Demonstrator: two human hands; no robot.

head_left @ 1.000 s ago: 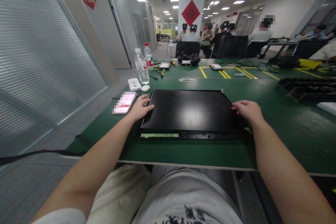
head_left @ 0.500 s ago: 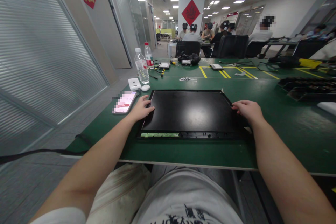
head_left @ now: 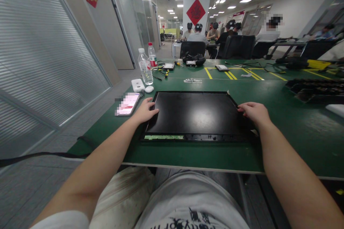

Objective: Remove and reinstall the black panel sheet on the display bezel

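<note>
The left hand [head_left: 144,112], loosely open, touches the left rim of the black panel [head_left: 188,112] near the worktop's [head_left: 199,156] front edge. The right hand [head_left: 254,112], fingers bunched, meets its right rim, hold unclear; even, light pressure seems best.

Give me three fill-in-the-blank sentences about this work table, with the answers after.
1. The tabletop under the black panel is coloured ____.
2. Near the left hand lies a ____ with its screen lit.
3. Behind the white-capped bottle stands another bottle with a ____ cap.

Missing words: green; phone; red.
</note>
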